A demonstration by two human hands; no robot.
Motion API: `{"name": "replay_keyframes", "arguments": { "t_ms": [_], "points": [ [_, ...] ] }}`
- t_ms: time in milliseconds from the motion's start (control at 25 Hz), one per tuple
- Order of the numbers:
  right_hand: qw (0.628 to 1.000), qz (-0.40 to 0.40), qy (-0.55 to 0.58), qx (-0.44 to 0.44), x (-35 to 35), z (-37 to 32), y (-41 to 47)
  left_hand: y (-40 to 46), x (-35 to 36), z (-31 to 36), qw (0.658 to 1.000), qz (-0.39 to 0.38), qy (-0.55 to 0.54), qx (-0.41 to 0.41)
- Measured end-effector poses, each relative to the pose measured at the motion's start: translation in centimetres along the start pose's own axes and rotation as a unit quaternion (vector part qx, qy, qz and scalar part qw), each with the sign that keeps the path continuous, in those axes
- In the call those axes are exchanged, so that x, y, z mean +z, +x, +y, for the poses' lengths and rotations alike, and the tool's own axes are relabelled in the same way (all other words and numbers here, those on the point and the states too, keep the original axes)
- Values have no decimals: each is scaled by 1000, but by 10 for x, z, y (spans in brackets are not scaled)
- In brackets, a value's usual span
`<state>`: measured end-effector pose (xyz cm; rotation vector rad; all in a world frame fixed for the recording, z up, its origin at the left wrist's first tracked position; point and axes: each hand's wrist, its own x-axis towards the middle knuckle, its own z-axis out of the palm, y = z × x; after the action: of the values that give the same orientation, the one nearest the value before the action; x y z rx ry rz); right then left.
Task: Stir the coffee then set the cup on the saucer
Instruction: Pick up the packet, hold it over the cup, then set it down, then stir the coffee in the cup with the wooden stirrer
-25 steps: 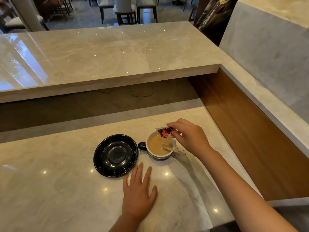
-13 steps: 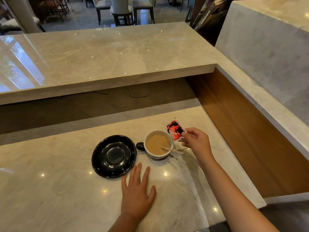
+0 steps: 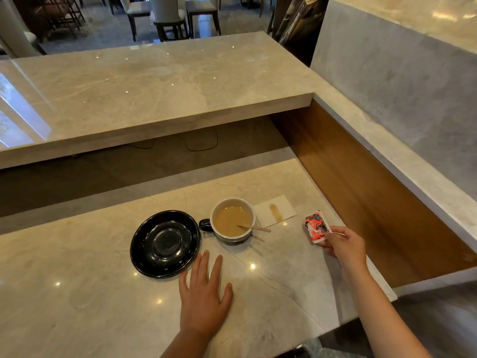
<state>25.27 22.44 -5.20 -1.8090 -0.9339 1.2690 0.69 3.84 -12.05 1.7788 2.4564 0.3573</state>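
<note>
From the head camera, the only view, a round white ceramic cup with a dark handle (image 3: 233, 219) stands on the pale polished marble bench (image 3: 77, 293), filled with light brown milky coffee, and a thin wooden stirring stick (image 3: 254, 227) leans in it, its dry end over the right rim, ready to be picked up. Just left of the cup, close but apart, lies the glossy black round saucer (image 3: 165, 244), empty, the handle pointing toward it; the short gap suggests the transfer will be a small lift. Just beyond the cup on its right lies a white paper napkin (image 3: 275, 211) with a brown coffee stain, probably a rest for the wet stick. The left hand (image 3: 204, 303) lies flat on the bench, fingers spread, its grip empty, near the saucer's near edge, seemingly bracing. The right hand (image 3: 344, 246) is well right of the cup, pinching a small red, black and white sachet (image 3: 317, 226) by its corner between thumb and fingertips, the packet low over the bench as if to be set aside. The sachet's print is too small to read; no other writing is legible. Stirring looks not yet begun.
</note>
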Motion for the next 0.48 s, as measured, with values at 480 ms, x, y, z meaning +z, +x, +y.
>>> {"name": "replay_keyframes", "arguments": {
  "t_ms": [480],
  "points": [
    [949, 112, -270, -117, 5, 12, 8, 2, 1, 1, 1000, 0, 12, -1]
  ]
}}
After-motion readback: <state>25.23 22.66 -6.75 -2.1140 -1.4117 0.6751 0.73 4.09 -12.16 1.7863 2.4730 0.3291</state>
